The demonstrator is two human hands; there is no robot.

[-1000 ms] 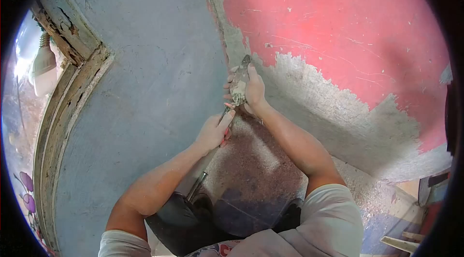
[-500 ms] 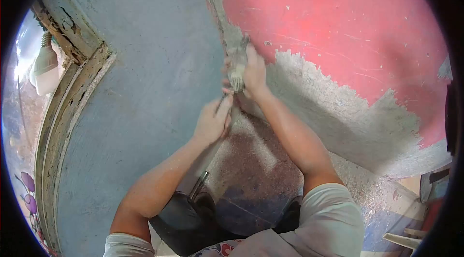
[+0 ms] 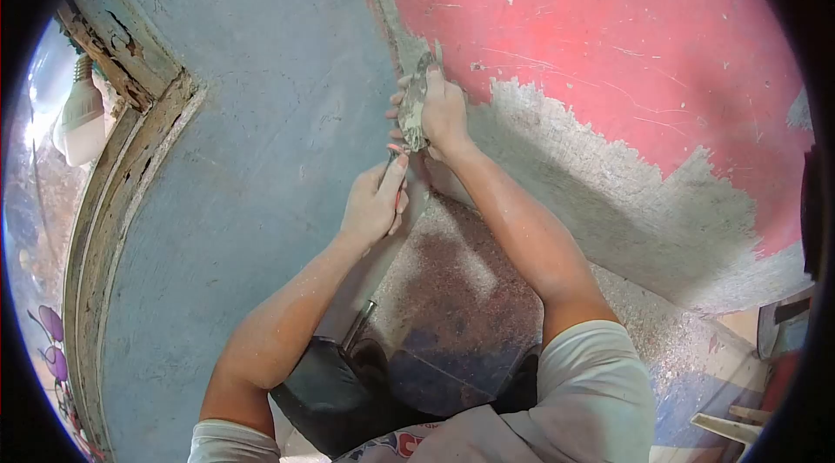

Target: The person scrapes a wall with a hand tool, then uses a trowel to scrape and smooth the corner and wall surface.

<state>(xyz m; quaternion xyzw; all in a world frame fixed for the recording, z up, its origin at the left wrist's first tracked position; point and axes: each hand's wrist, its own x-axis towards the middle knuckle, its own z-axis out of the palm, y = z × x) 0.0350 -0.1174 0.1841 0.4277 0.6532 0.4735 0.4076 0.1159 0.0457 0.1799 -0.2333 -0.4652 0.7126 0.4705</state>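
No text, label, brand, number or sign can be read anywhere.

Reno site: scraped red wall (image 3: 609, 36)

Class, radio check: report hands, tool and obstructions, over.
Left hand grips handle. Right hand presses scraper blade at wall corner. Nothing blocking.

The scraper (image 3: 412, 106) lies against the wall corner (image 3: 393, 23) — right hand (image 3: 445, 115) on it, left hand (image 3: 372, 204) just below.
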